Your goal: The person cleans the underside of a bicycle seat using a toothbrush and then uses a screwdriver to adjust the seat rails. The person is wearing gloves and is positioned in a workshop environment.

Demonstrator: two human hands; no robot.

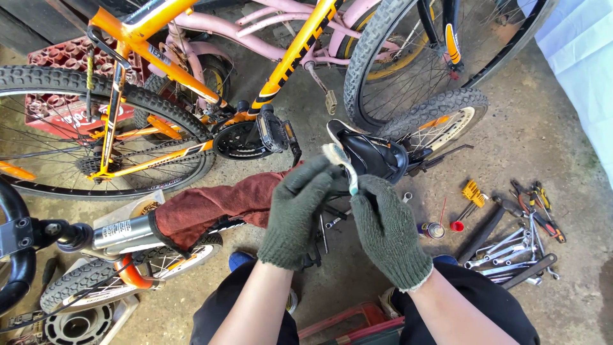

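Both my hands wear dark green knit gloves and meet in the middle of the head view. My left hand (295,211) and my right hand (386,230) pinch a small pale strip of cloth (341,163) between their fingertips. Just behind the strip lies a black bicycle saddle (373,153) of a small bike on the floor. A dark red rag (214,204) is draped over a bike frame to the left of my left hand.
An orange bicycle (159,70) and a pink one (255,35) stand behind. Wrenches, pliers and screwdrivers (517,246) lie on the concrete at right, beside a small spray can (434,230). A red crate (64,76) sits at back left, a small wheel (128,271) at lower left.
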